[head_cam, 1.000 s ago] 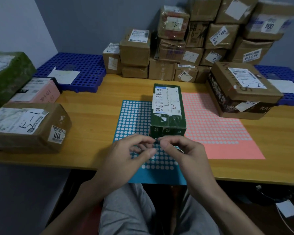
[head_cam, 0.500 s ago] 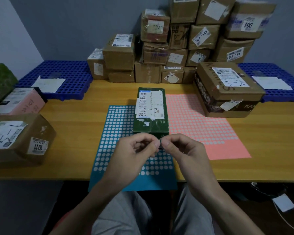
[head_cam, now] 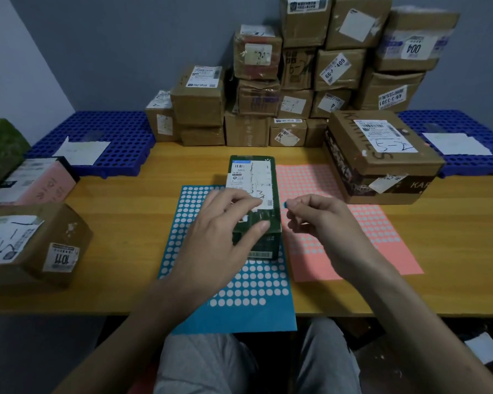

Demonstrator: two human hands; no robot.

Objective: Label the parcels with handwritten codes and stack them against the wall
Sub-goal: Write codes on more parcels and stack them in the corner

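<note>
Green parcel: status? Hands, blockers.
Left hand rests on green parcel. Right hand pinches blue dot sticker beside it. Nothing between sticker and parcel.

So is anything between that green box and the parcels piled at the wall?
Nothing visible. Only bare table lies between the green box and the parcel pile; the large brown box stands right of that path. The left hand rests on the green box, the right hand pinches a blue sticker.
</note>
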